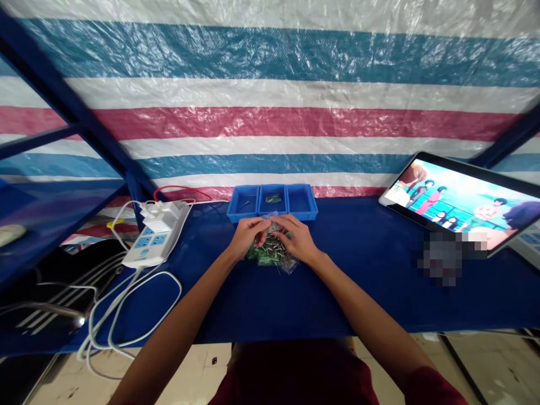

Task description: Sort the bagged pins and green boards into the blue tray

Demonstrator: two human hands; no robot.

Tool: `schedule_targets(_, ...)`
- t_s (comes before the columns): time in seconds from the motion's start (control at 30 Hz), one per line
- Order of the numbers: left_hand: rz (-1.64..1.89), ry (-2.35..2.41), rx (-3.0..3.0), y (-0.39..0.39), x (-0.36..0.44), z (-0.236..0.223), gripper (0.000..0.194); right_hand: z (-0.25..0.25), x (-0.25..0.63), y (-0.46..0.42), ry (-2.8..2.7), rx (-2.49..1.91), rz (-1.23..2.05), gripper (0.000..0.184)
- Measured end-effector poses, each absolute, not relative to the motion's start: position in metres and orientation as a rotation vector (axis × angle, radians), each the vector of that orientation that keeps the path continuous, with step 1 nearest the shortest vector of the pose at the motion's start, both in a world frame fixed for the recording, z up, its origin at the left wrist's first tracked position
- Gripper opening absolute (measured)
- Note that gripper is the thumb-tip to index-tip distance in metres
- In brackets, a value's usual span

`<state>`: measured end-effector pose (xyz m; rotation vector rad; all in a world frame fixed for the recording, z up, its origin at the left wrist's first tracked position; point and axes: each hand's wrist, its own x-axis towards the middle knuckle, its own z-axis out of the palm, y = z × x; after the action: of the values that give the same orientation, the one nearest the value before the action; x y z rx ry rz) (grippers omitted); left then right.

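My left hand (246,236) and my right hand (301,241) meet over the middle of the blue table, fingertips close together. Between them is a clear plastic bag (274,218), its upper part pinched by the fingers of both hands. Below the fingers lies a heap of thin metal pieces (275,247) that look like screws or nails. Small green packets (265,261) lie at the near left of the heap, and clear film (290,268) spreads at its right. The fingers hide part of the bag.
A blue three-part tray (302,216) stands just beyond my hands, with small items in its left and middle compartments. White power strip (145,253) and looping cables (169,275) occupy the left. At right, a tablet (459,205) leans behind a blurred-out dark object (442,259).
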<state>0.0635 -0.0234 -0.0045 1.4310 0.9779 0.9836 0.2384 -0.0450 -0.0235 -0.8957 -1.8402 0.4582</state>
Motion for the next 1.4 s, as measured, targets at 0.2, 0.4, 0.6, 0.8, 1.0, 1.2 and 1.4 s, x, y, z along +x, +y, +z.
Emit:
schedule_targets(0.2,1.301,1.171,1.536,-0.020,0.058,-0.004,0.052,-0.016,0.243,-0.044,-1.721,-0.994,0.723,0.018)
schedule_targets(0.4,1.295,1.361,2.051,-0.025,0.059,-0.006,0.045,-0.010,0.250,-0.033,-1.038,-0.939,1.341,0.028)
schedule_targets(0.6,1.305,1.422,2.257,-0.023,0.056,-0.009,0.044,-0.013,0.252,-0.029,-0.672,-0.982,1.242,0.024)
schedule_targets(0.8,1.202,1.325,2.456,-0.016,0.050,-0.007,0.022,-0.020,0.252,-0.029,-1.052,-1.203,0.992,0.020)
schedule_targets(1.0,1.003,1.187,2.705,-0.014,0.051,-0.015,0.020,-0.023,0.250,-0.034,-1.774,-1.480,0.404,0.013)
schedule_targets(1.2,1.017,1.174,2.736,-0.015,0.052,-0.020,0.021,-0.019,0.244,-0.040,-2.011,-1.576,0.344,0.013)
schedule_targets(1.4,1.051,1.170,2.712,-0.016,0.054,-0.020,0.021,-0.025,0.240,-0.038,-1.960,-1.577,0.389,0.018)
